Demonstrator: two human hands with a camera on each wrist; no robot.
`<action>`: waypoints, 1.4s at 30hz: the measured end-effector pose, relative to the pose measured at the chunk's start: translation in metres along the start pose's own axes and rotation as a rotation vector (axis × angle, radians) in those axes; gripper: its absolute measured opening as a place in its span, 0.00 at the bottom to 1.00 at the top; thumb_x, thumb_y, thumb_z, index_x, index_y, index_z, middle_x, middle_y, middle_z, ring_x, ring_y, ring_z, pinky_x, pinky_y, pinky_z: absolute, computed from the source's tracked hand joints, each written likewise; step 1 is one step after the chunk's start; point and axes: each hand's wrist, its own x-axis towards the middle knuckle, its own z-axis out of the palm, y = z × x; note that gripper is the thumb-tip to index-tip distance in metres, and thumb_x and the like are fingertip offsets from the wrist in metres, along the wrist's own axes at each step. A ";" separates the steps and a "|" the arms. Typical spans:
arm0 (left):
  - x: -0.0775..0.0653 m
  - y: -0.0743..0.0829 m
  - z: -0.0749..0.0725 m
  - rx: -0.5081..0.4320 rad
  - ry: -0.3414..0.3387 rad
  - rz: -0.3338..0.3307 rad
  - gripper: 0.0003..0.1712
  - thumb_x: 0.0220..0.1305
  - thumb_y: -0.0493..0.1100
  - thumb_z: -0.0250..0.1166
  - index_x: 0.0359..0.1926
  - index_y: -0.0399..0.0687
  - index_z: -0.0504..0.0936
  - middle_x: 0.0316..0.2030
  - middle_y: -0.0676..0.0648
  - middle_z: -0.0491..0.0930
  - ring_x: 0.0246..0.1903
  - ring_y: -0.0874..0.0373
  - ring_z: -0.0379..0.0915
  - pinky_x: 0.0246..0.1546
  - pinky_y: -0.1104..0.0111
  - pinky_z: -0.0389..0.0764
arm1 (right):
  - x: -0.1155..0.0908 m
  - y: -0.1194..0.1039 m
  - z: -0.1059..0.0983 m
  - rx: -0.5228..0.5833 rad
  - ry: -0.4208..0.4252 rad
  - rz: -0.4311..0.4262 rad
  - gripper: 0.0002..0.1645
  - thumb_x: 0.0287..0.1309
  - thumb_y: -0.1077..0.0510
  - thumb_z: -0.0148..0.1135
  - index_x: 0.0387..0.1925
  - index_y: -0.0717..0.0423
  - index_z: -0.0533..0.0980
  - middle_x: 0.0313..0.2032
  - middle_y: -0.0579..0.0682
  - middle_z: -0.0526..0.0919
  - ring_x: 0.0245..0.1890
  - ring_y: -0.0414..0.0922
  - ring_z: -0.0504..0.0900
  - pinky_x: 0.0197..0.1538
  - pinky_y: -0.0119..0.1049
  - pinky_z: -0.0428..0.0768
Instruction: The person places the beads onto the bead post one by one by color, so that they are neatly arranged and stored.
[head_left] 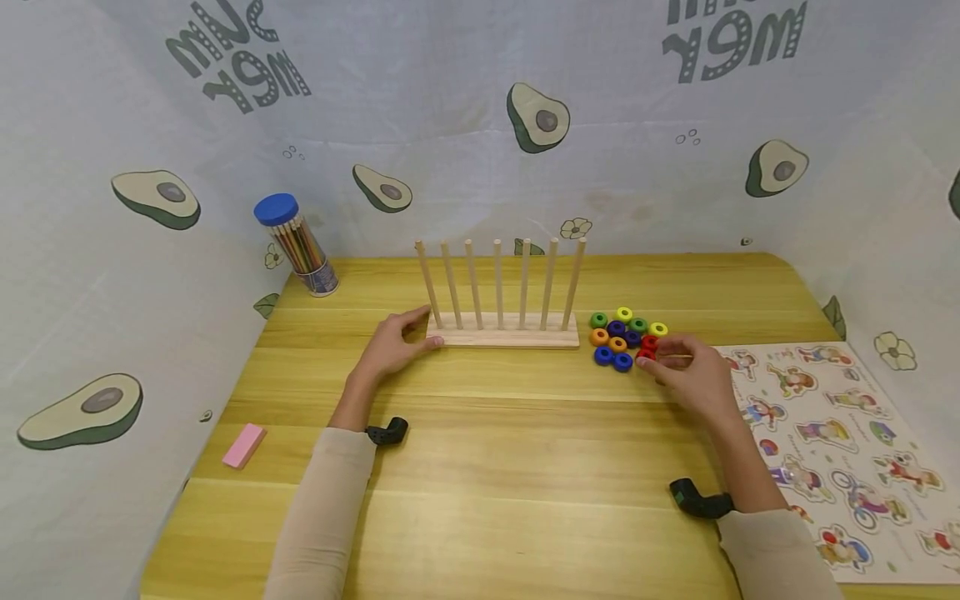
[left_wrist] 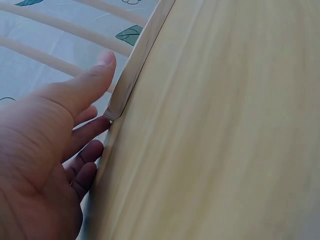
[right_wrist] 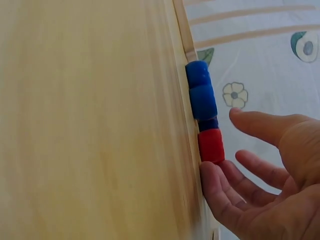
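A wooden rack [head_left: 502, 337] with a row of upright pegs stands at the table's middle back. My left hand [head_left: 392, 343] holds the left end of its base, thumb at the front corner and index finger at the back corner; in the left wrist view the fingers [left_wrist: 82, 135] touch the base's end. Right of the rack lie several small coloured rings, among them blue rings [head_left: 622, 362], orange rings [head_left: 599, 337] and green rings [head_left: 598, 320]. My right hand [head_left: 693, 379] is at the red rings [right_wrist: 211, 145], fingertips against one, thumb apart from it.
An illustrated puzzle board [head_left: 817, 442] lies at the right, partly under my right forearm. A pink block [head_left: 243, 446] is at the left. A clear tub of coloured sticks [head_left: 300, 246] with a blue lid stands at the back left. A printed curtain [head_left: 450, 100] surrounds the table.
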 end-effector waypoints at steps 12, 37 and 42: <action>0.002 -0.002 0.007 0.031 0.025 0.054 0.43 0.64 0.61 0.72 0.75 0.51 0.71 0.73 0.42 0.70 0.72 0.43 0.65 0.72 0.49 0.69 | 0.005 0.002 0.008 -0.063 0.029 0.009 0.29 0.63 0.48 0.73 0.56 0.64 0.78 0.51 0.66 0.84 0.49 0.59 0.84 0.42 0.30 0.76; -0.004 0.005 0.001 0.001 -0.008 -0.034 0.42 0.64 0.61 0.72 0.75 0.58 0.71 0.74 0.45 0.69 0.77 0.44 0.59 0.76 0.47 0.61 | 0.006 -0.053 -0.011 0.084 0.059 -0.158 0.27 0.67 0.46 0.68 0.58 0.59 0.79 0.54 0.60 0.83 0.53 0.49 0.82 0.41 0.13 0.76; -0.004 0.012 -0.002 0.001 -0.015 -0.060 0.41 0.65 0.59 0.72 0.75 0.57 0.70 0.74 0.44 0.69 0.76 0.44 0.59 0.76 0.48 0.62 | 0.008 -0.084 -0.009 0.234 0.015 -0.284 0.22 0.65 0.57 0.70 0.58 0.61 0.80 0.50 0.51 0.82 0.45 0.30 0.82 0.46 0.14 0.79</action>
